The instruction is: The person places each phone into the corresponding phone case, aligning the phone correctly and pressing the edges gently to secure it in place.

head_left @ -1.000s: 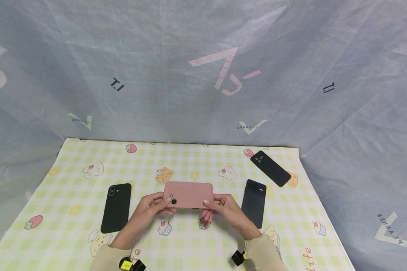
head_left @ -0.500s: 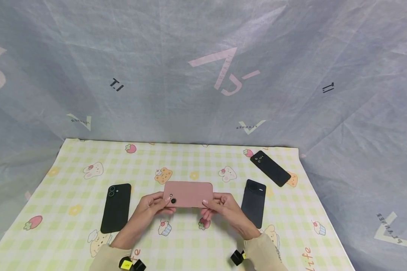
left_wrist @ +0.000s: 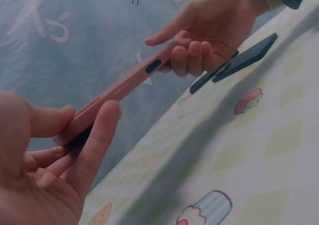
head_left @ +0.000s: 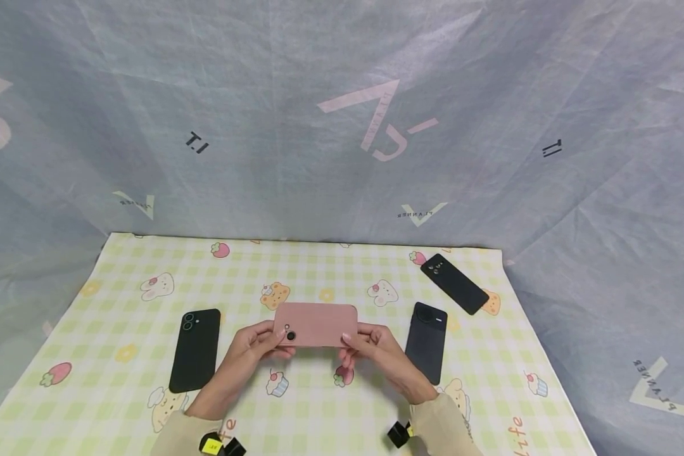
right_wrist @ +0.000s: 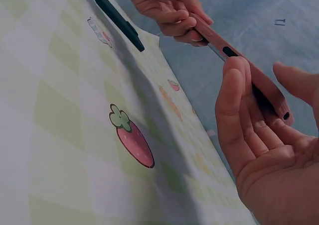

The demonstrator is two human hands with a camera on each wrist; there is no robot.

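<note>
A phone in a pink case (head_left: 319, 323) is held level above the table, its back with the camera lens facing up. My left hand (head_left: 252, 347) grips its left end, thumb by the lens and fingers beneath. At the other end my right hand (head_left: 384, 354) holds it, fingers curled under and thumb over the back; in the right wrist view a gap shows beside that thumb. The left wrist view shows the case's long edge (left_wrist: 122, 88) with a dark cutout. Most of the phone's underside is hidden.
Left of my hands lies a black phone (head_left: 196, 350). On the right lie a dark phone (head_left: 426, 345) with a round camera block and, farther back, another black phone (head_left: 455, 284) at a slant. A checked cloth (head_left: 319, 418) covers the table; a grey curtain (head_left: 296, 126) hangs behind.
The pink-cased phone has risen very slightly in the head view, and its near edge shows less than before. Both hands keep their hold; the other phones have not moved.
</note>
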